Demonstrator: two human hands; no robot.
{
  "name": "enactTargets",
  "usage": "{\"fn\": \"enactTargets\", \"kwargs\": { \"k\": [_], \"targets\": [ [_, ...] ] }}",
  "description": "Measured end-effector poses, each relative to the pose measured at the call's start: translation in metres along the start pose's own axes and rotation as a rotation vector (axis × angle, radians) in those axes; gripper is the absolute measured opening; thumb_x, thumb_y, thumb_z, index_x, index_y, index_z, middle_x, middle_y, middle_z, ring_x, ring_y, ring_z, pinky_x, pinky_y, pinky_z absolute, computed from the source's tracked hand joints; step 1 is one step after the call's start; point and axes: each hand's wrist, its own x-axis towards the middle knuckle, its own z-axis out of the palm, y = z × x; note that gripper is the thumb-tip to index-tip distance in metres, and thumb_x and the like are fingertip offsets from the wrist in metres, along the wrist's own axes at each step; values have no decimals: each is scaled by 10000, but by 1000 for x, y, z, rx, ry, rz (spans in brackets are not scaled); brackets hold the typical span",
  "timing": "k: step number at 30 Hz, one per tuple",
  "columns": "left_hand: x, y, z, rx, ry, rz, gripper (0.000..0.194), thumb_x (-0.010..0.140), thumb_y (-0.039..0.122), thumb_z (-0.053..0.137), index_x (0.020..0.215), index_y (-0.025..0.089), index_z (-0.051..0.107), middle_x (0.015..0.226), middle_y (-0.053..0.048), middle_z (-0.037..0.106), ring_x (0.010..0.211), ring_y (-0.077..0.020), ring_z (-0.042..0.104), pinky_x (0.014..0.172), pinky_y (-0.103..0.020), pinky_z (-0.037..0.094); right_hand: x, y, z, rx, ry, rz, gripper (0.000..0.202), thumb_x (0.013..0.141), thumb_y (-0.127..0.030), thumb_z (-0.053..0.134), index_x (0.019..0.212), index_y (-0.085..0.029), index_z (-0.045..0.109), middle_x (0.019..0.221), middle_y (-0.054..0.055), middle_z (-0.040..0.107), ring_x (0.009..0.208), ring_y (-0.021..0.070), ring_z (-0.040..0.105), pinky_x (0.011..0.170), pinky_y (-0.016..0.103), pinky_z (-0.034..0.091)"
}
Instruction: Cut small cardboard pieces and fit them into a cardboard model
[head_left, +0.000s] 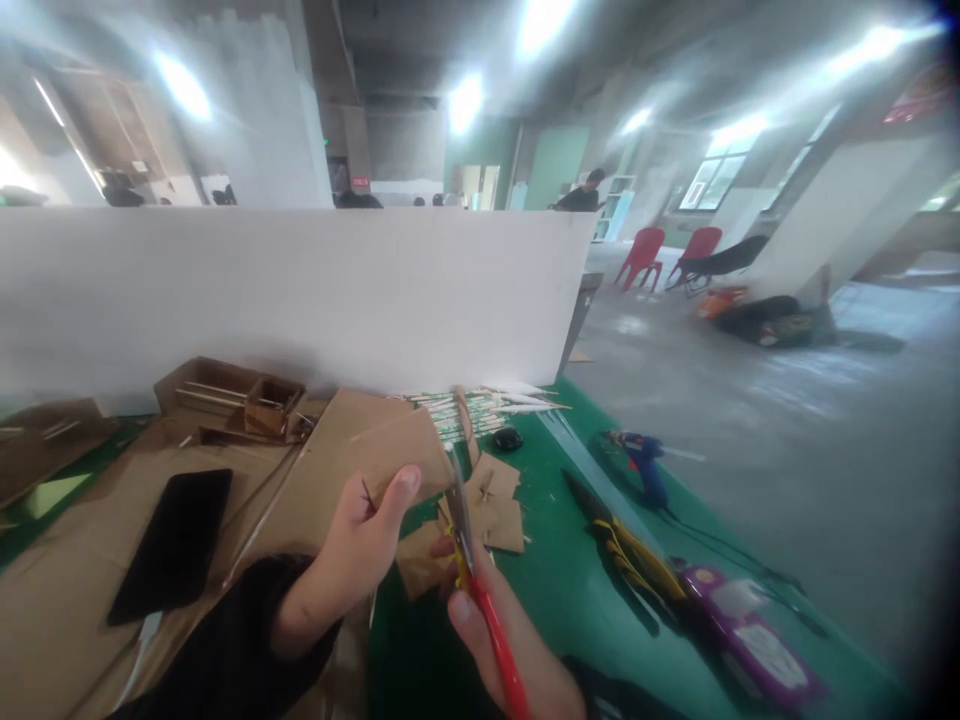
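Note:
Between the thumb and fingers of my left hand (367,530) is a flat piece of brown cardboard (409,450), tilted above the table. My right hand (495,620) grips a pair of scissors (459,510) with red and yellow on the handles. Their blades point up beside the cardboard's right edge; whether they touch it I cannot tell. Under and behind the scissors, several small cut cardboard pieces (504,522) lie on the green table top (555,600). My right fingers are partly hidden behind the handles.
At left lie a black phone (172,540) with a white cable and large cardboard sheets. An open cardboard box (214,395) sits behind. Thin sticks (510,400) lie near the white partition (300,300). Rightward are yellow-black pliers (637,555), a glue gun (645,470) and a purple package (750,635).

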Motion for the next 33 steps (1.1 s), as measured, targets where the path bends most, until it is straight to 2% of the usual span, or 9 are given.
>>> {"fn": "enactTargets", "kwargs": {
  "k": [2,5,9,13,18,25,30,33],
  "targets": [
    [1,-1,1,5,-58,13,353,884,452,535,962,136,669,941,-79,722,925,-244,661,839,-329,521,0,-1,0,-6,-31,24,334,901,-509,509,1079,-231,559,901,52,600,813,216,572,840,373,491],
    [1,0,1,11,-91,31,355,884,435,540,1022,138,675,987,-81,727,970,-251,658,883,-338,510,0,-1,-2,-17,-59,20,357,913,-525,474,1089,-223,547,946,64,598,856,224,566,910,390,451],
    [1,3,0,57,-103,69,346,900,411,516,1049,148,684,1019,-78,727,1011,-249,648,913,-338,502,-2,-5,-3,-49,-64,27,353,922,-524,445,1097,-234,543,1018,80,605,900,239,566,915,412,451],
    [2,4,-3,75,-101,79,332,904,398,514,1026,144,689,990,-75,730,980,-242,659,915,-335,504,-2,-9,-3,-40,-56,41,323,910,-518,473,1104,-271,548,1111,73,604,1047,270,554,972,430,429],
    [1,6,-4,112,-109,147,318,908,376,518,1027,141,697,971,-68,734,933,-225,671,899,-307,506,-1,-8,-3,-2,-73,28,312,909,-493,487,1123,-272,541,1104,68,617,1025,269,578,943,417,459],
    [-2,10,-3,133,-103,169,318,913,347,519,1106,146,672,1014,-71,731,982,-229,664,903,-305,511,-2,-5,-5,-29,-109,-24,306,954,-372,444,1220,-225,482,1237,101,573,1130,261,536,1041,432,386],
    [-1,9,-3,102,-129,159,324,914,338,517,1129,144,662,1035,-81,726,1007,-241,659,930,-334,505,0,-3,-4,-29,-123,-36,330,955,-364,451,1249,-220,493,1180,103,602,1063,262,572,1003,437,423],
    [-1,6,-3,113,-114,156,306,912,329,526,1113,150,671,1032,-70,725,1005,-230,655,939,-324,498,2,-5,-2,-18,-108,-52,370,953,-374,462,1292,-228,490,1244,105,587,1171,278,529,1057,457,376]
  ]
}}
